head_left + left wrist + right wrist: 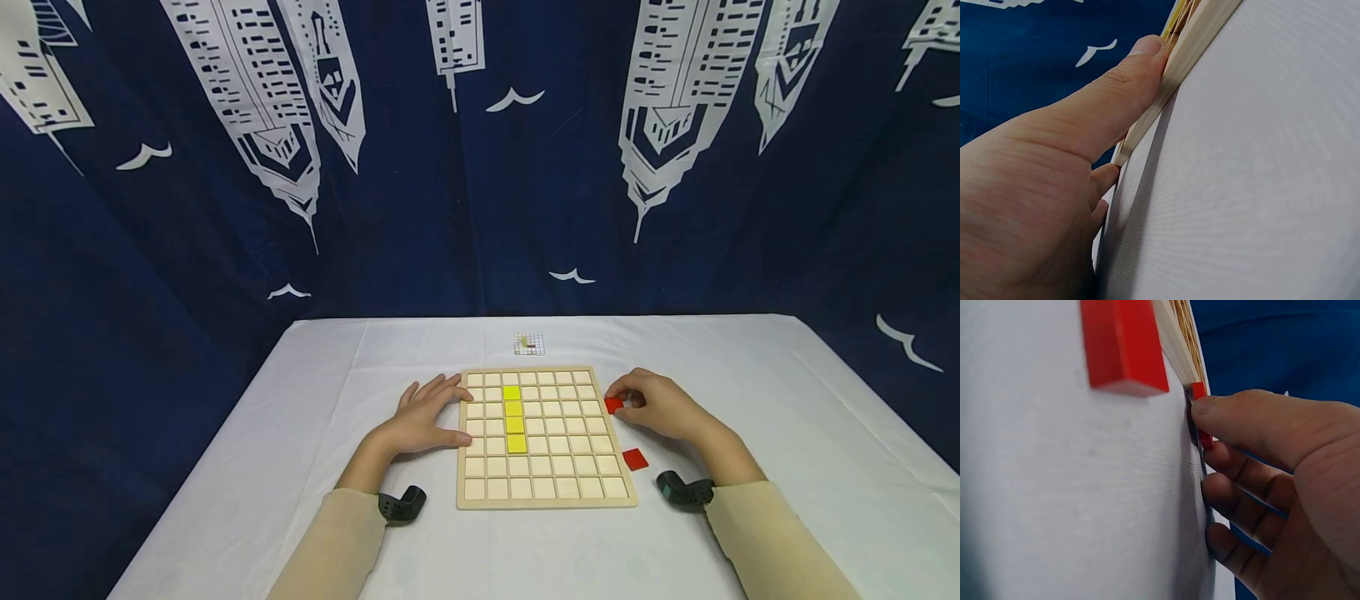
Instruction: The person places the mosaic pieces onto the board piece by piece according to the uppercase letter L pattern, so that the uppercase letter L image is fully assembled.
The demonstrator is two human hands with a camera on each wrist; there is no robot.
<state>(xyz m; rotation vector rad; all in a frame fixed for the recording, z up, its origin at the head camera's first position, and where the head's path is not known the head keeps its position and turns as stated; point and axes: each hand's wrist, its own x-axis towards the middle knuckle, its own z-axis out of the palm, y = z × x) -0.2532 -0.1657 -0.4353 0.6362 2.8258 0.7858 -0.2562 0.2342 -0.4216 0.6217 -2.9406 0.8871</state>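
Observation:
A wooden grid board (547, 503) lies flat on the table, with several yellow tiles (513, 408) in one column of its squares. My left hand (423, 421) rests against the board's left edge, fingers spread. In the left wrist view the thumb (1129, 87) touches the wooden rim. Beside the board's right edge, my right hand (660, 404) pinches a red square tile (614, 404) between thumb and fingers. The right wrist view shows that tile (1199, 392) tilted near the board's edge, partly hidden by the thumb. A second red tile (635, 459) lies on the cloth nearer me.
A small printed grid card (528, 344) lies behind the board. White cloth (360, 358) covers the table, and a dark blue curtain (480, 208) hangs behind it. Each wrist carries a black camera (402, 505).

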